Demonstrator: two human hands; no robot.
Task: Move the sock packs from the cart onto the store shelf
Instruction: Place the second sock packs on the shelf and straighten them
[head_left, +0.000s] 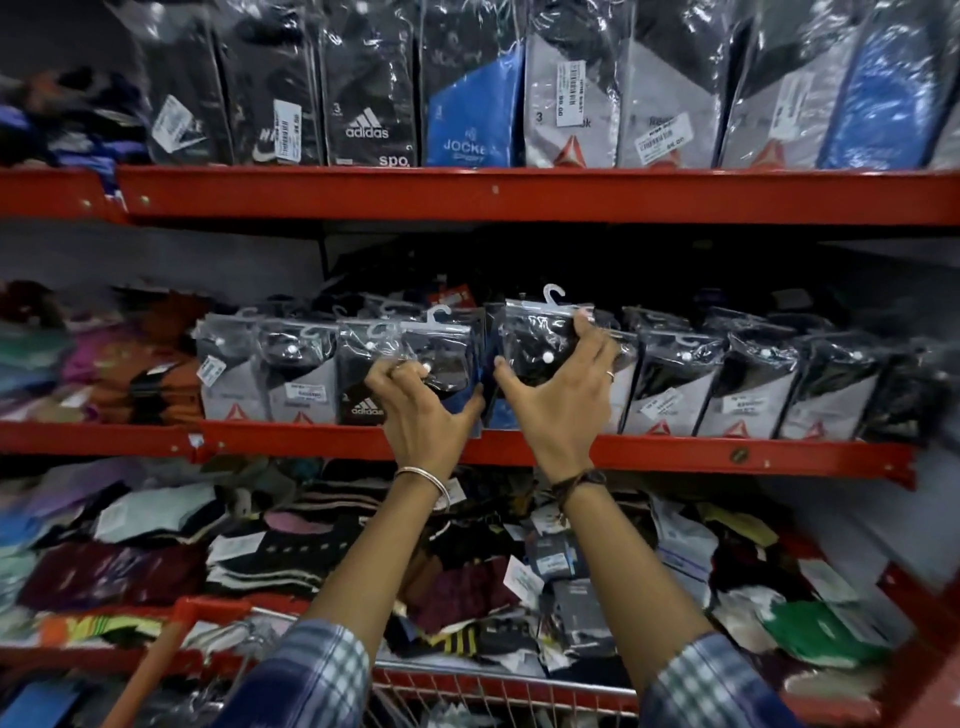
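Note:
A row of plastic-wrapped sock packs stands upright on the middle red shelf (311, 439). My right hand (558, 400) grips a black sock pack (535, 343) with a white hanger hook, holding it upright in the row. My left hand (421, 410) holds the neighbouring black-and-blue sock pack (447, 358) just to the left, fingers curled over its front. A narrow gap shows between the two packs. The red wire cart (498, 686) sits at the bottom edge, under my forearms.
The top shelf (519, 195) carries taller branded sock packs side by side. The bottom shelf holds a loose heap of mixed socks (467, 571). Folded coloured socks (104, 364) are stacked at the left of the middle shelf.

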